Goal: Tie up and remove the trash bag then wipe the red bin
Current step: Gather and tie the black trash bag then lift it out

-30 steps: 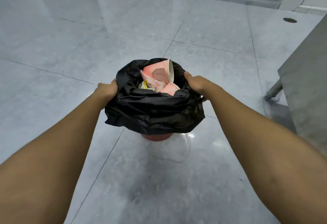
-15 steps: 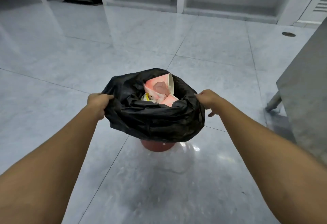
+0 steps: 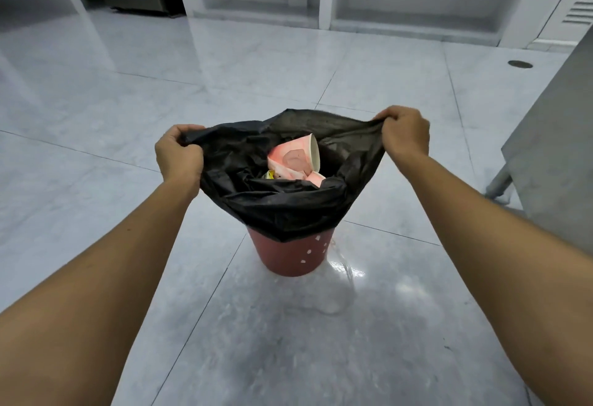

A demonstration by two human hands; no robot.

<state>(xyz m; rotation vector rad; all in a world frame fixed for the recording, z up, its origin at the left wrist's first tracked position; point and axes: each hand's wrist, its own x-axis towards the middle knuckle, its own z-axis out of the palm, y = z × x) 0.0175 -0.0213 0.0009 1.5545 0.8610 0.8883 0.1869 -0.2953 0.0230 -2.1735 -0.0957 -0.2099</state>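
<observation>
Now the black trash bag (image 3: 282,210) sits in the red bin (image 3: 290,253) on the grey tiled floor (image 3: 224,68), its mouth stretched wide above the rim. Crumpled pink paper cups (image 3: 296,158) show inside. The left hand (image 3: 178,157) clenches the bag's left edge; the right hand (image 3: 406,131) clenches the right edge. A grey cabinet (image 3: 558,149) stands to the right.

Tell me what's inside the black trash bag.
A crushed pink paper cup lies on top inside the trash bag, a yellow scrap beside it. Anything deeper is hidden by its folds.
</observation>
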